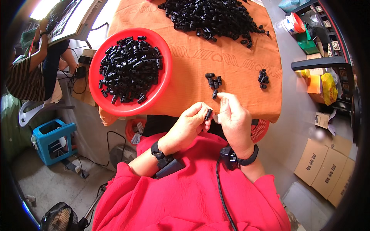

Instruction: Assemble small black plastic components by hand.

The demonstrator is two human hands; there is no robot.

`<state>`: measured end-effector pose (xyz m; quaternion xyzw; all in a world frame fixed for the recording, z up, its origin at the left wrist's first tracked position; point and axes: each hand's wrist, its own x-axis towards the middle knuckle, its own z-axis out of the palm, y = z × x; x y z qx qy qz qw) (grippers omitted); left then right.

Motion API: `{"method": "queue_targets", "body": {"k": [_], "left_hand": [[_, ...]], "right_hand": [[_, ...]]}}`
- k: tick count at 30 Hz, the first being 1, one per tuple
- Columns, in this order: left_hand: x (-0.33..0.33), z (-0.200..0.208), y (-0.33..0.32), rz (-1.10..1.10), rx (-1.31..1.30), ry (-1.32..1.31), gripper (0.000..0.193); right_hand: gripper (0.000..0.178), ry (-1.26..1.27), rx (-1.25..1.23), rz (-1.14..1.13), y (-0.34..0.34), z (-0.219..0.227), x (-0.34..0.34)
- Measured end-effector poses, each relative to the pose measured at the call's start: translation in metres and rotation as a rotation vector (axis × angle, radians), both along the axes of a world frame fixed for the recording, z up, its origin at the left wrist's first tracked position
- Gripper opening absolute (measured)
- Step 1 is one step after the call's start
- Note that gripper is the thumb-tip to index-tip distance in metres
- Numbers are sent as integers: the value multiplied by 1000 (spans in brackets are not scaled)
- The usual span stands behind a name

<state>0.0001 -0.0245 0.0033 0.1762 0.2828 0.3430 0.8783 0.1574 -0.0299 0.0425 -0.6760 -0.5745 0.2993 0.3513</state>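
Nearest us: red garment [189, 188], dark band [155, 150] on the left wrist, second dark band [249, 156] on the right wrist, black cable [220, 184] running down the garment. Left hand [187, 127] pinches one small black piece [208, 114] between thumb and fingers, just off the near edge of the surface. Right hand [235, 119] is right beside it, fingers bent, thumb and forefinger drawn close; we can't tell if anything sits between them. Below the near edge, right of the hands, we see part of a red perforated basket [261, 130].

On the surface, covered by an orange cloth [189, 77]: a loose group of black pieces [214, 82] lies just beyond the right hand, inward from the near edge. A smaller cluster [263, 78] lies by the right edge. Red basin [166, 82] stands at the left edge, toward the near-left corner; we see many black pieces [131, 69] heaped inside. Farthest out, a big heap of black pieces [216, 19] spreads along the far edge toward the far-right corner.

Off the surface: blue stool [48, 134] on the left floor, cardboard boxes [327, 169] on the right.
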Motion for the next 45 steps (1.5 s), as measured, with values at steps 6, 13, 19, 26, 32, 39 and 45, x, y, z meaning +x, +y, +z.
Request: {"method": "queue_targets", "body": {"k": [6,13,19,26,32,39,45], "left_hand": [[-1,-4,0,6,5,27,21],[0,-6,-2,-11,136,186,19],[0,-6,-2,-1,174,203,19],[1,-6,-1,1,186,214,19],[1,-4,-1,-9,192,250,19],[1,-4,-1,-8,194,300,18],[1,-5,-2,7,197,338,17]], "right_hand": [[11,-195,48,103,-2,-2,-9],[12,-224,23,93,-1,-5,-10],[12,-207,-6,79,-1,-5,-11],[12,-196,-33,67,-1,-4,-10],[13,-164,-39,66,-2,-6,-10],[14,-208,-50,79,-3,-4,-12],[17,-186,-56,32,-4,-7,-15]]}}
